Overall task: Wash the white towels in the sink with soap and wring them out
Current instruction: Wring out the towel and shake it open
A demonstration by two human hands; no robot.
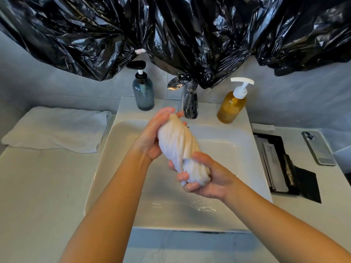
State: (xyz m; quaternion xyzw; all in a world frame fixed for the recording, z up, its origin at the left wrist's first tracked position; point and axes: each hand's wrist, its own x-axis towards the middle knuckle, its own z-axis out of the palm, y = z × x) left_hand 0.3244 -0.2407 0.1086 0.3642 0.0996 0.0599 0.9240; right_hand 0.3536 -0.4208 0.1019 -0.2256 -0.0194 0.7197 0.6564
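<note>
A wet white towel, twisted into a tight rope, hangs over the white sink. My left hand grips its upper end, close to the faucet. My right hand grips the lower end, fingers curled round the bunched cloth. A second white towel lies folded on the counter to the left. An amber soap bottle with a white pump stands on the sink's back right rim. A blue-grey pump bottle stands at the back left.
Black plastic sheeting hangs over the wall behind the sink and wraps the faucet. A phone lies on the right counter beside a black tray of packets. Water droplets glisten in the basin's front.
</note>
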